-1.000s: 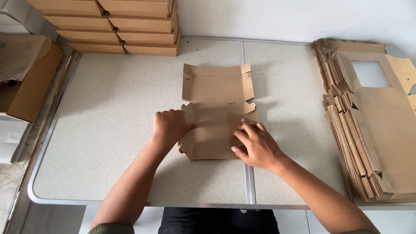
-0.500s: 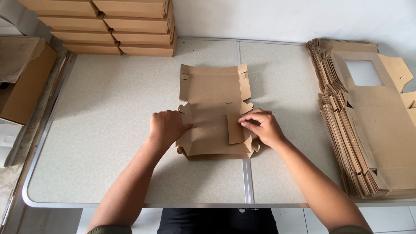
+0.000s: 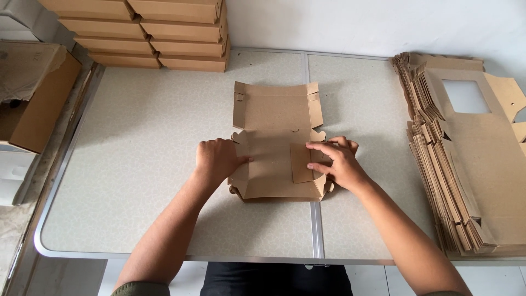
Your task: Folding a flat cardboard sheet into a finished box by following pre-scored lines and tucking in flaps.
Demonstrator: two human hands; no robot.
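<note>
**A:** what are the hands doing?

**B:** left hand (image 3: 218,159) is curled, knuckles up, pressing the left wall of the half-folded cardboard box (image 3: 275,143). right hand (image 3: 335,163) lies flat, fingers spread over an inner side flap (image 3: 302,163).

**A:** and the box?

**B:** mid-table (image 3: 137,181), lid open toward the wall. Flat blanks (image 3: 466,159) stacked right, finished boxes (image 3: 142,33) far left.

A packing workshop: stacked flat cardboard blanks (image 3: 466,159), finished boxes (image 3: 137,30) on worktable (image 3: 137,164)
</note>
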